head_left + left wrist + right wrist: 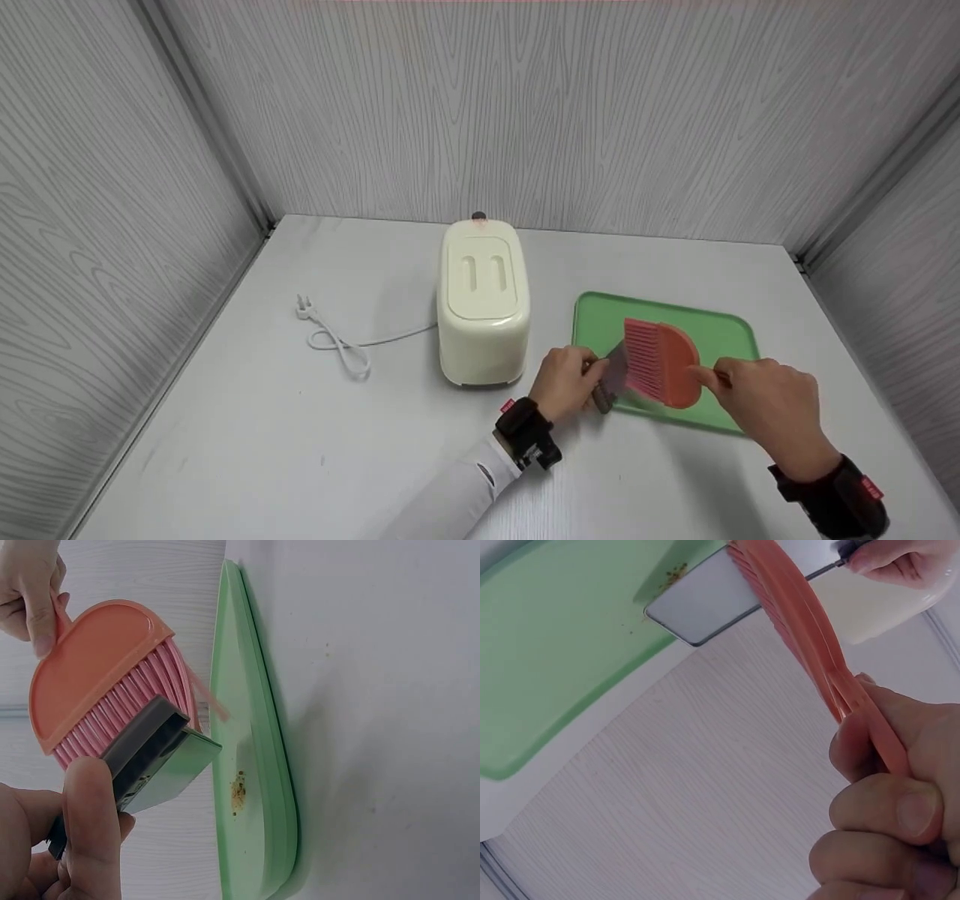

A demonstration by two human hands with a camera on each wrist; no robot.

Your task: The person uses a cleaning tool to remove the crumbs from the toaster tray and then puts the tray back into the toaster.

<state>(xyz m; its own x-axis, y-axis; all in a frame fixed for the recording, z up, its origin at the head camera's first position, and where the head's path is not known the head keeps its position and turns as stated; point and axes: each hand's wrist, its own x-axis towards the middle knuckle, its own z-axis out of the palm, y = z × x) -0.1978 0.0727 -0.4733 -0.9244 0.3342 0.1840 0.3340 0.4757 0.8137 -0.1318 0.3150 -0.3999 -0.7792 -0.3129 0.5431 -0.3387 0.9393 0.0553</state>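
The left grip (566, 384) pinches a metal plate (705, 604) and the right grip (776, 397) a brush (679, 369), apparently sweeping above the green tray (726, 337), needing further strokes.

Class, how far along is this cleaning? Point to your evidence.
Looks done: some crumbs lie on the tray. In hand: the left hand holds the plate, the right hand the brush, bristles close to the plate. Probably left: clearing those crumbs, perhaps sliding the plate into the toaster.
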